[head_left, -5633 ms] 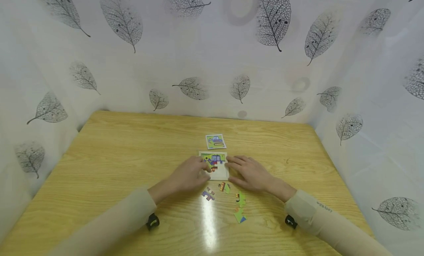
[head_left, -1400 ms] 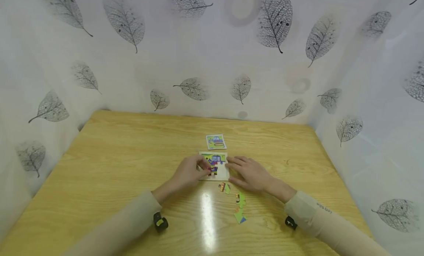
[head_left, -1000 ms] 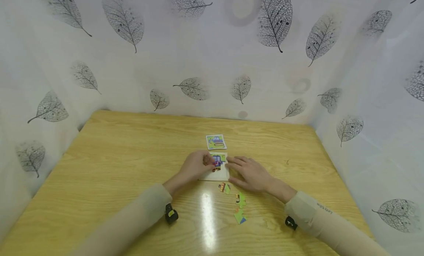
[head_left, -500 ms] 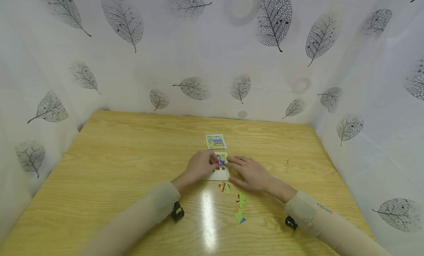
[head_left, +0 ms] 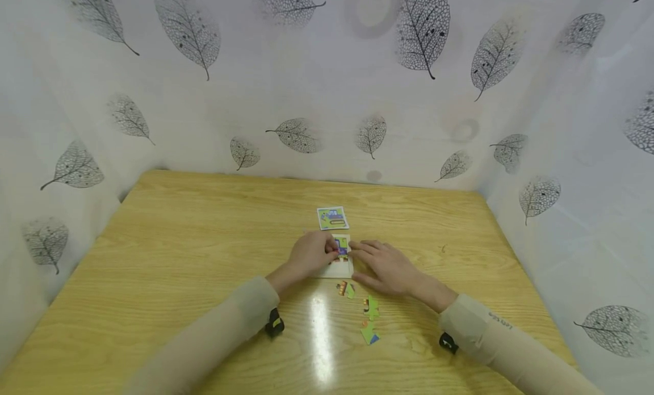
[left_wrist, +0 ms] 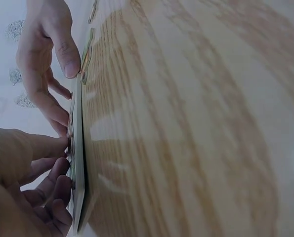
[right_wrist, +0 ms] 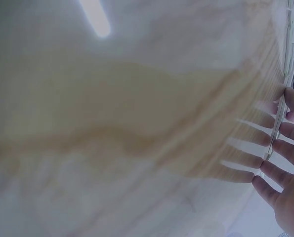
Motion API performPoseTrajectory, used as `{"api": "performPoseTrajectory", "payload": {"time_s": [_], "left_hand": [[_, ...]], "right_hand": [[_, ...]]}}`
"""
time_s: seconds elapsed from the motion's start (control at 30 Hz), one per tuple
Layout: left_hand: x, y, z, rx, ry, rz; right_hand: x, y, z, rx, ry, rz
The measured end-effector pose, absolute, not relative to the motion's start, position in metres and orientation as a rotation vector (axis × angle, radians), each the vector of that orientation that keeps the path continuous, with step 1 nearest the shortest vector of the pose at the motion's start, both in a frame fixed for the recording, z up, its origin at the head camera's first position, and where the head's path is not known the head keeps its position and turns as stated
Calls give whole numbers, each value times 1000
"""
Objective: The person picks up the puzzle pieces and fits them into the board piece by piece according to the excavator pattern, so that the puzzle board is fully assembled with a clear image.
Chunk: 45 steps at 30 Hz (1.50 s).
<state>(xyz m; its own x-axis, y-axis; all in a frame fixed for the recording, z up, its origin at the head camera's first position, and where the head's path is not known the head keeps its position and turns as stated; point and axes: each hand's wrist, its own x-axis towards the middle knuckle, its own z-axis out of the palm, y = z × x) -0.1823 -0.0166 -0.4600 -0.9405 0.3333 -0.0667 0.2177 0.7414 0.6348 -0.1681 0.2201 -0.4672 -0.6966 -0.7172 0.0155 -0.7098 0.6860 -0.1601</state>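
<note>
In the head view, my left hand (head_left: 309,253) reaches over a small jigsaw puzzle tray (head_left: 334,271), its thumb and index finger pinching a puzzle piece at the picture's middle. That hand hides the picture's left half; a purple and green part of a vehicle shows to its right. The left wrist view has the curled fingers (left_wrist: 58,182) right at the tray's surface. Along the tray's right edge rests my right hand (head_left: 390,268), fingers spread and fairly straight, thumb near the front corner. Three loose puzzle pieces, an orange and green one (head_left: 346,289) among them, lie in front.
Behind the tray lies a square picture card (head_left: 332,218) of a similar vehicle. The other loose pieces, one green (head_left: 372,307) and one green with a blue corner (head_left: 370,332), sit toward the person on the wooden table (head_left: 214,225). A leaf-patterned curtain (head_left: 327,83) surrounds the table.
The purple piece has left the table in front of the tray. My left hand carried it over the tray and then moved right across it; the right hand stayed put.
</note>
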Motion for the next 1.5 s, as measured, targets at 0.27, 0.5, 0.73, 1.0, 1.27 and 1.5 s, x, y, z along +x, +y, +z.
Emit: {"api": "performPoseTrajectory", "payload": {"time_s": [0.27,0.5,0.73,1.0,1.27,1.5], "left_hand": [[-183,-19,-458,530,2760,936],[-185,-19,-458,576,2770,887],[-186,-18,-457,589,2786,827],[-185,-21,-457,631,2807,791],[-183,-23,-456,630,2813,810],[-182,-25,-459,655,2809,850]], "right_hand": [[-169,220,-468,-1202,2838,-255],[-169,221,-468,-1210,2831,-251],[-170,222,-467,-1227,2834,-250],[-170,222,-467,-1262,2838,-243],[-168,220,-465,-1238,2825,-256],[-168,220,-466,-1230,2832,-254]]}}
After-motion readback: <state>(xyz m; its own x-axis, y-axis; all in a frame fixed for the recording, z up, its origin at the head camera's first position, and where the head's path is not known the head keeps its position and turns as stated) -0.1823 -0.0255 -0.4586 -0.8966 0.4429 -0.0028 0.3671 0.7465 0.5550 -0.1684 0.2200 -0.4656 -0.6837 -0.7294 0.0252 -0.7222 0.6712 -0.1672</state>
